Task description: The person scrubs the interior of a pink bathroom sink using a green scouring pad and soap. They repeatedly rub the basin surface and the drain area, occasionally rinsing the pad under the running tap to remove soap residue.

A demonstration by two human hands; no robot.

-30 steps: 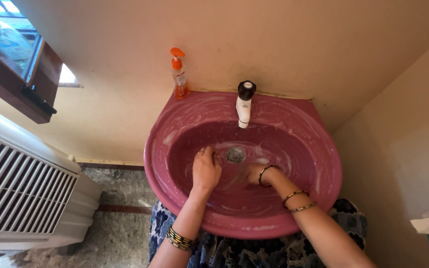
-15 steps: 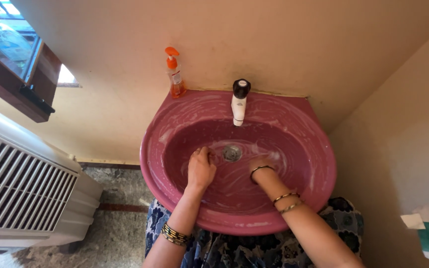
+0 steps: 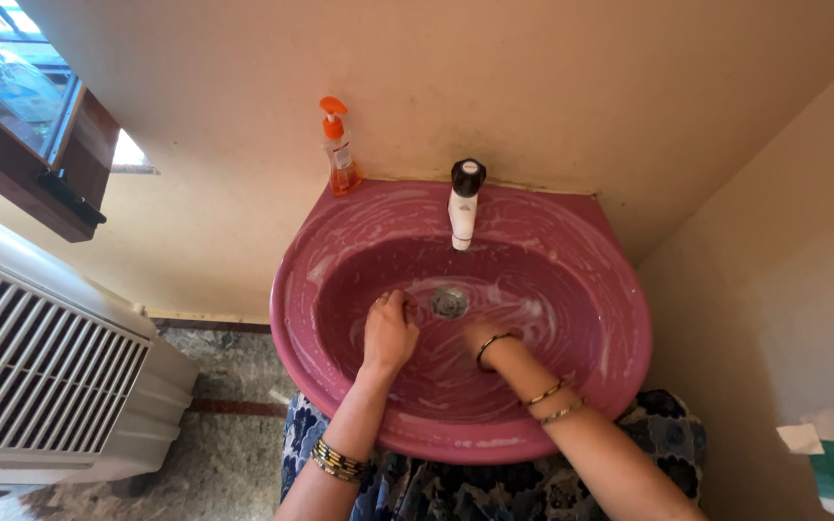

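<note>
Head camera footage is filled at its centre by a dark pink wash basin (image 3: 620,318), fixed against a cream wall and streaked with whitish soap film across its rim and bowl. Both hands are seen inside the bowl. The left hand (image 3: 389,332) is laid palm down on the bowl's surface just left of the metal drain (image 3: 449,302), its fingers bent and drawn together; whether anything is held under them cannot be told. The right hand (image 3: 478,337) is set lower right of the drain, close to it, turned so that mostly the wrist is shown; its fingers are hidden, and whether they are spread or closed cannot be told. The drain is thus found between and slightly above the two hands in the frame, with the left hand's fingertips nearest to it. A dark bangle (image 3: 490,345) is worn at the right wrist, and two thin gold ones (image 3: 550,402) further down the forearm; a stack of gold and dark bangles (image 3: 338,460) is worn on the left forearm.

A white tap with a black knob (image 3: 463,203) is mounted at the basin's back rim, above the drain. An orange pump bottle (image 3: 339,148) is stood on the rim's upper left corner, against the wall. A white louvred appliance (image 3: 41,357) is seen at the left edge of the frame, and a wood-framed window (image 3: 26,116) at the upper left. Blue floral fabric (image 3: 456,492) is seen below the basin.
</note>
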